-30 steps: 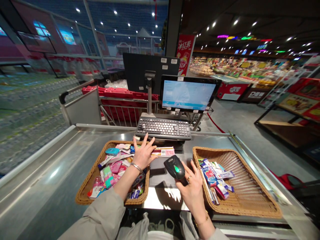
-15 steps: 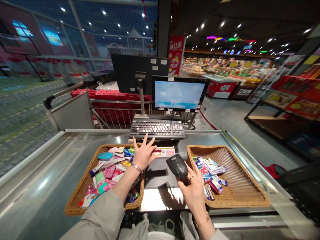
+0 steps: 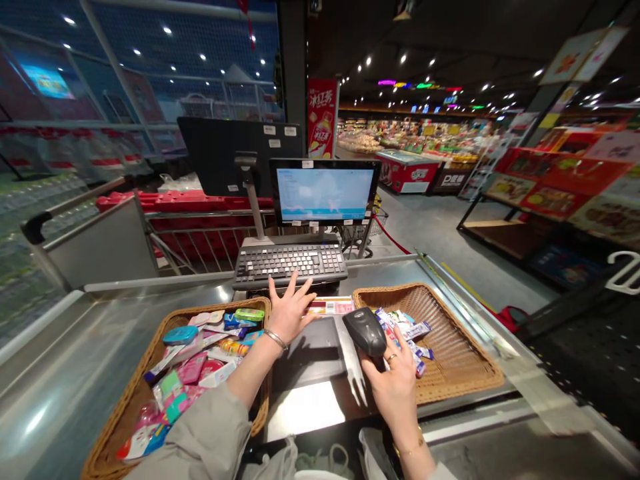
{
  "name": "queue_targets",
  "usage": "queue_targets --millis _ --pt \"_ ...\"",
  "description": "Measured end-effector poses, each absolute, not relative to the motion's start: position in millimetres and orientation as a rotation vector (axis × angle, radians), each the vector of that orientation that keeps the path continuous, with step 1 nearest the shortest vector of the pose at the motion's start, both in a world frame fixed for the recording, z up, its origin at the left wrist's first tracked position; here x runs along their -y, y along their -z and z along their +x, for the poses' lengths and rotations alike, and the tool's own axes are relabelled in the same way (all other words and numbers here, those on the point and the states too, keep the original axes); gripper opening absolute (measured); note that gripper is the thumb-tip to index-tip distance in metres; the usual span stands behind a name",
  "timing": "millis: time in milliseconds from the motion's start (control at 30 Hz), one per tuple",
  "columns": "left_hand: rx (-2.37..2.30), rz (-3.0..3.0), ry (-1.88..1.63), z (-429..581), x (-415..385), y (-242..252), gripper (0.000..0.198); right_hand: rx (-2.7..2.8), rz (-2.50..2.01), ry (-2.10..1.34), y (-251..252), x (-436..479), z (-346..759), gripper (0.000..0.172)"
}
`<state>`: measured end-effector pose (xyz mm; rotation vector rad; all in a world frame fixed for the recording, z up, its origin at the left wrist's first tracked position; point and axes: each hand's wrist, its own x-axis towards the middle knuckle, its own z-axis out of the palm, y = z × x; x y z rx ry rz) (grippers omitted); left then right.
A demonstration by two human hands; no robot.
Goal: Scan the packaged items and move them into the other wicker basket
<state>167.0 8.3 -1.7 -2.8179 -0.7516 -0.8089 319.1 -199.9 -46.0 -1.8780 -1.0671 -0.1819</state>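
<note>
The right hand (image 3: 393,377) wraps firmly around a black handheld barcode scanner (image 3: 365,332), kept within reach above the right wicker basket (image 3: 450,347); the left hand (image 3: 289,313) spreads open, empty, just beside a flat packet (image 3: 327,306).

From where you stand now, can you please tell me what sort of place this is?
This looks like a supermarket checkout. The right hand holds a handheld barcode scanner, a till screen and keyboard stand ahead, and a wicker basket holds small packets.
</note>
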Motion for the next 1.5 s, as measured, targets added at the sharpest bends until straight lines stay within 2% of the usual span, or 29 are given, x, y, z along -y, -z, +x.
queue_targets --millis 133,667,1100,1333,1500 --pt "0.709 -2.844 0.793 182 -5 -1 0.036 0.986 -1.898 0.203 47 206 327 0.037" --pt "0.525 -2.906 0.831 238 4 0 0.037 0.712 -1.929 0.222 43 230 356 0.032" --pt "0.344 -2.993 0.849 296 16 13 0.037 0.428 -1.968 0.312 39 254 388 0.038" --pt "0.552 -3.01 0.852 343 42 17 0.047 0.342 -2.025 0.304 39 265 401 0.041" --pt "0.558 -3.001 0.88 333 40 20 0.042 0.323 -2.038 0.344 39 261 403 0.039"
